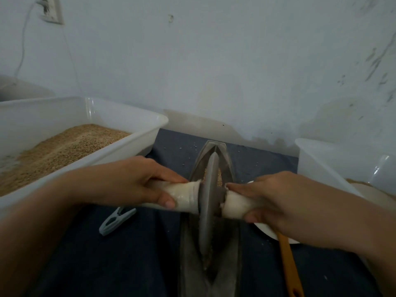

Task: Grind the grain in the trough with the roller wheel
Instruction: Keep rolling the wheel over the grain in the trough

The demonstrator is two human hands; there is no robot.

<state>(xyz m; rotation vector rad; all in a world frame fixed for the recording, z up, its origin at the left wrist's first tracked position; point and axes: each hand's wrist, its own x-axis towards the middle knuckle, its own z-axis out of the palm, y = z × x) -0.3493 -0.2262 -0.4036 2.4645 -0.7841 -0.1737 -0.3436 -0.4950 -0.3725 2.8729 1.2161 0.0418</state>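
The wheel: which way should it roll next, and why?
Probably forward. Both hands, left hand and right hand, grip the roller wheel handles, and unground grain shows just ahead of it in the trough.

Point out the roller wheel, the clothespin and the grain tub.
roller wheel (209,202): head view, on the metal disc's left face.
clothespin (116,220): head view, on its grey body.
grain tub (120,151): head view, on its white front wall.

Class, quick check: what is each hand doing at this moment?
Left hand: grips the left handle of the roller wheel.
Right hand: grips the wheel's right handle.
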